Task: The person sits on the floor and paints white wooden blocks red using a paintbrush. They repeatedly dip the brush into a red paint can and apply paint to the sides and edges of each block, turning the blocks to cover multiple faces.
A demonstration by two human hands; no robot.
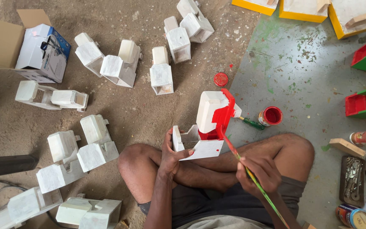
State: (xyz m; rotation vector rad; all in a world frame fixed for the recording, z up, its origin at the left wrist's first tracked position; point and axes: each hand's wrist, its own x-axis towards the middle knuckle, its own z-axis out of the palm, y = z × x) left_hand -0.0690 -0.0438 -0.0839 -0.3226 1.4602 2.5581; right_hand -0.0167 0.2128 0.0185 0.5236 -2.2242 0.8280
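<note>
Hands both closed: left hand (172,156) gripped white wooden toy chair (206,127), right hand (257,171) pinched paintbrush (244,167) w/ tip on chair's red paint; open red paint tin (271,115) at 2 o'clock.

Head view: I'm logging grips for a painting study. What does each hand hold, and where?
Left hand grips the white wooden toy piece, partly painted red, at its lower end. Right hand holds a thin paintbrush mid-handle.
</note>
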